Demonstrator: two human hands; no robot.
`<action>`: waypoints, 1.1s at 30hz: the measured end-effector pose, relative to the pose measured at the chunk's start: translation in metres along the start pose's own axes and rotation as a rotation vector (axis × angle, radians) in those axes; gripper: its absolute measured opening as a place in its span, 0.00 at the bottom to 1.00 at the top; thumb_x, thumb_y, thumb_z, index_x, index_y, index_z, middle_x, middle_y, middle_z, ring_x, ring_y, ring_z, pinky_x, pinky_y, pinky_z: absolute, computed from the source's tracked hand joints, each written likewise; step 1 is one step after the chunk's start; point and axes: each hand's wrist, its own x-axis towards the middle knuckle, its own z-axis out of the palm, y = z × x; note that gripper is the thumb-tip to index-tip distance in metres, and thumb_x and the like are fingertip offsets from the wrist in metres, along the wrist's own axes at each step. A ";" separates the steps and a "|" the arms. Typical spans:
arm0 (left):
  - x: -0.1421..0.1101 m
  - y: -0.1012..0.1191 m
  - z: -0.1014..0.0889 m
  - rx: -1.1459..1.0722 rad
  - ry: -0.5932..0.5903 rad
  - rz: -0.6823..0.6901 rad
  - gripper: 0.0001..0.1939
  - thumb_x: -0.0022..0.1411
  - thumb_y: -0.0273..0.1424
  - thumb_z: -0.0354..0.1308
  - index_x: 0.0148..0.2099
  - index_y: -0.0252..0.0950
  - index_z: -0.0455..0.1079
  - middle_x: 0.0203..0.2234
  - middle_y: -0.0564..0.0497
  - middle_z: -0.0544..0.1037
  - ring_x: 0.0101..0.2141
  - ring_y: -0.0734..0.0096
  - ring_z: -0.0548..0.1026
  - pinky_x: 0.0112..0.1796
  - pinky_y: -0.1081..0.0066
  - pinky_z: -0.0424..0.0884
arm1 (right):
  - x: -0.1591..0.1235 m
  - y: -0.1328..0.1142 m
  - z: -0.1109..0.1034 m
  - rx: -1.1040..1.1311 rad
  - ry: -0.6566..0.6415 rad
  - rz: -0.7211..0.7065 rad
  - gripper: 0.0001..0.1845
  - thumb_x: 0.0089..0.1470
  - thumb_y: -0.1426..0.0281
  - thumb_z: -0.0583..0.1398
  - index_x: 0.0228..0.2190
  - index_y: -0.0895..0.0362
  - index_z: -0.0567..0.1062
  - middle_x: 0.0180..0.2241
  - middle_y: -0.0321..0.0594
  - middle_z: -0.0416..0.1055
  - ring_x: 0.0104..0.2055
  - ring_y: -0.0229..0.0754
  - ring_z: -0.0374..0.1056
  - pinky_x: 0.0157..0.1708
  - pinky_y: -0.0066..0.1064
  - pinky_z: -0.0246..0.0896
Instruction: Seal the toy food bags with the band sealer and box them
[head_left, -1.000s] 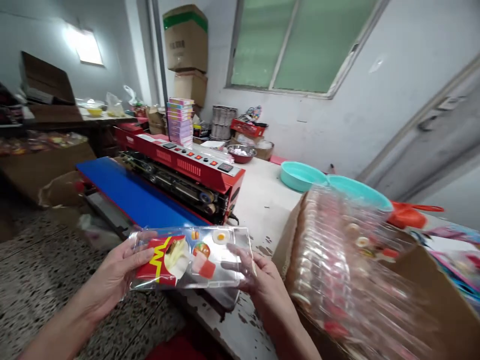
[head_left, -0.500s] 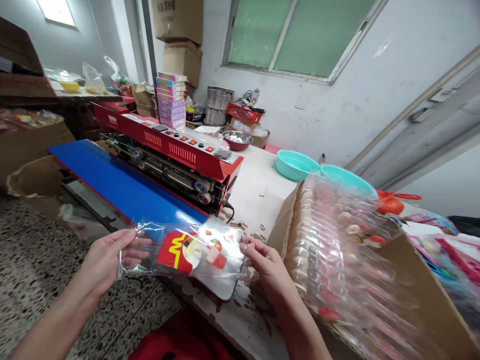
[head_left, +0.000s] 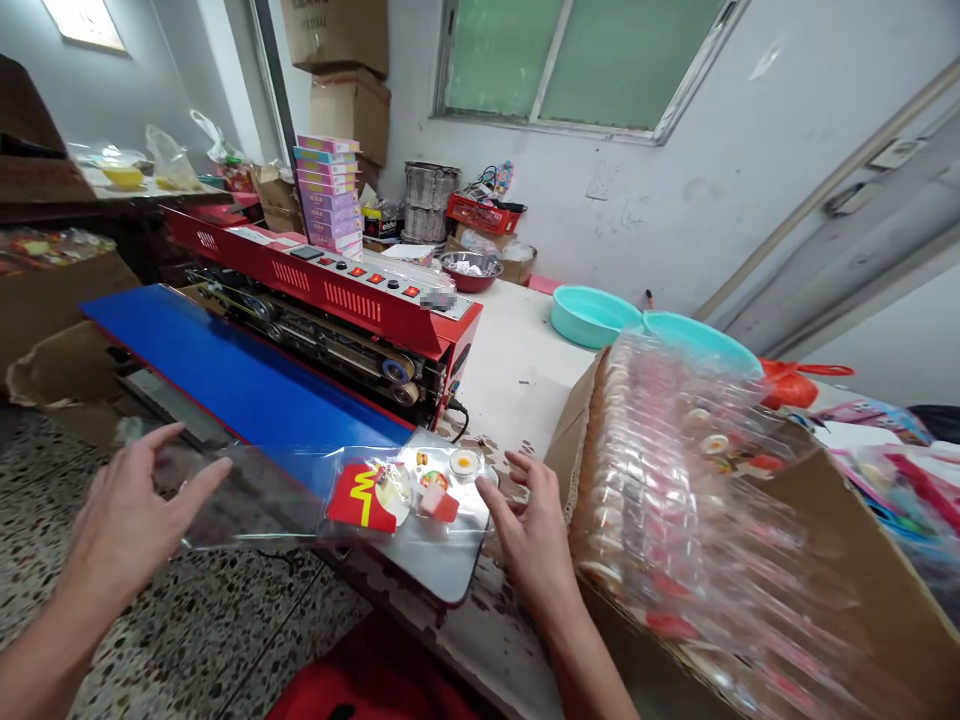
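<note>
A clear plastic bag [head_left: 292, 500] lies partly on a silver metal plate [head_left: 435, 560], its long flat end stretching left past the front of the blue belt. Inside it are a red fries-box piece with a yellow zigzag [head_left: 365, 497], a small fried-egg piece [head_left: 464, 463] and a pink-and-red block [head_left: 439, 503]. My left hand [head_left: 142, 505] is open beside the bag's left end, thumb and fingers apart; whether it touches the film is unclear. At the bag's right end, my right hand [head_left: 534, 520] is open, its thumb close to the bag's edge.
A red sealing machine [head_left: 322, 290] with a blue conveyor belt [head_left: 247, 370] stands ahead. On the right, a cardboard box [head_left: 847, 570] holds many filled clear bags [head_left: 660, 480]. Turquoise basins [head_left: 596, 315] sit behind it. Stacked boxes [head_left: 330, 195] stand farther back.
Both hands have let go of the bag. My left hand has moved left and opened; my right has spread its fingers. The bag now lies flatter, its film extended leftward.
</note>
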 end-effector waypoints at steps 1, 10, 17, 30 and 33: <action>-0.002 0.009 0.002 0.102 0.022 0.155 0.32 0.56 0.49 0.54 0.58 0.37 0.56 0.57 0.41 0.62 0.57 0.43 0.58 0.55 0.43 0.55 | -0.002 -0.005 0.001 -0.058 0.005 -0.109 0.23 0.50 0.56 0.61 0.46 0.53 0.69 0.54 0.50 0.57 0.52 0.53 0.60 0.46 0.46 0.63; -0.010 0.057 0.058 0.120 -0.502 0.821 0.38 0.48 0.46 0.62 0.60 0.44 0.56 0.60 0.46 0.61 0.61 0.52 0.53 0.59 0.45 0.39 | 0.003 -0.030 -0.012 -0.323 -0.320 -0.489 0.05 0.54 0.67 0.60 0.35 0.51 0.73 0.50 0.43 0.62 0.54 0.51 0.54 0.51 0.50 0.58; -0.008 0.053 0.058 0.080 -0.524 0.810 0.33 0.50 0.46 0.60 0.58 0.44 0.60 0.60 0.45 0.60 0.59 0.53 0.56 0.59 0.46 0.40 | 0.001 -0.029 -0.031 -0.326 -0.416 -0.393 0.06 0.54 0.65 0.61 0.36 0.48 0.74 0.51 0.41 0.62 0.54 0.50 0.56 0.51 0.49 0.59; -0.016 0.061 0.054 0.068 -0.566 0.835 0.35 0.49 0.43 0.63 0.58 0.48 0.58 0.59 0.47 0.61 0.59 0.52 0.56 0.59 0.44 0.40 | 0.020 -0.051 0.037 -0.470 -0.366 -0.571 0.07 0.52 0.69 0.61 0.35 0.51 0.77 0.40 0.43 0.67 0.44 0.50 0.56 0.40 0.44 0.59; -0.017 0.062 0.054 0.078 -0.567 0.839 0.35 0.49 0.44 0.63 0.58 0.48 0.57 0.59 0.47 0.60 0.60 0.52 0.55 0.59 0.43 0.40 | 0.020 -0.051 0.035 -0.482 -0.377 -0.569 0.07 0.53 0.70 0.59 0.35 0.52 0.77 0.40 0.43 0.67 0.44 0.50 0.56 0.40 0.43 0.58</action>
